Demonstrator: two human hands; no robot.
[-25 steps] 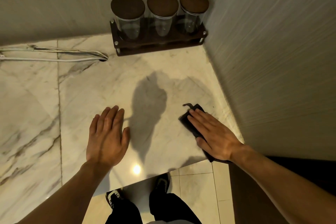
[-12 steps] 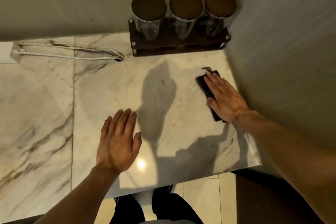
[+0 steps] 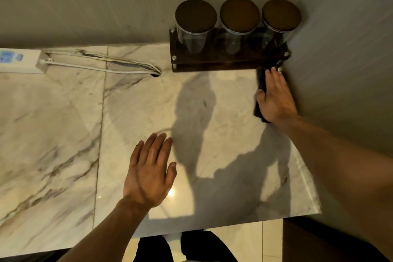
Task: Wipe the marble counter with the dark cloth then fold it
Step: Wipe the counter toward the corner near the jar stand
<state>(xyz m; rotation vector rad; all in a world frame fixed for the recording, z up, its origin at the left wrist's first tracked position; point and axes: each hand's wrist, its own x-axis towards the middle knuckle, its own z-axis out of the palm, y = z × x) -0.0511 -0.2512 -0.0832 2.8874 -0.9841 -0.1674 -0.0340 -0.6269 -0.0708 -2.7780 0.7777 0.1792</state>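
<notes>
The dark cloth (image 3: 260, 83) lies flat on the marble counter (image 3: 63, 134) at its far right, beside the right wall. My right hand (image 3: 274, 98) presses down on it with fingers stretched out, fingertips almost at the jar rack. Most of the cloth is hidden under that hand; only a dark strip shows along its left side. My left hand (image 3: 151, 168) rests flat on the counter near the front edge, fingers apart, holding nothing.
A dark wooden rack (image 3: 229, 61) with three lidded glass jars (image 3: 195, 27) stands in the back right corner. A white power strip (image 3: 19, 60) and its cables (image 3: 102, 66) lie along the back wall at left. The counter's front edge (image 3: 234, 221) is close to my body.
My right hand has slid the cloth away from me along the right wall, from near the front edge up to the jar rack. My left hand has stayed flat in about the same place.
</notes>
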